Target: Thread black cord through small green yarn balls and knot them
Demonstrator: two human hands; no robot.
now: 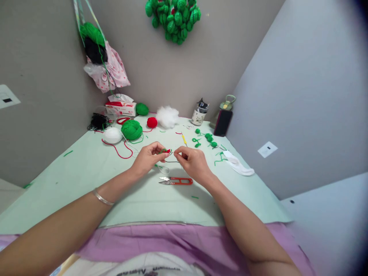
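My left hand (149,156) is closed, pinching a small red and green crochet piece (166,151) between thumb and fingers. A thin black yarn (172,161) loops at this piece and runs below it toward my right hand (192,160). The right fingertips are pinched together on the yarn, close beside the piece; whether a needle is there too is too small to tell. Under the hands, orange-handled thread snips (176,181) lie on the table with their blades pointing left. A white thread loop (163,169) lies just above the snips.
Behind the hands are green yarn (131,130), white yarn (112,135), a red ball (152,122), white stuffing (167,117) and a yellow-handled crochet hook (184,138). Small green crochet pieces (209,138), a phone (223,123) and white cloth (238,164) lie right.
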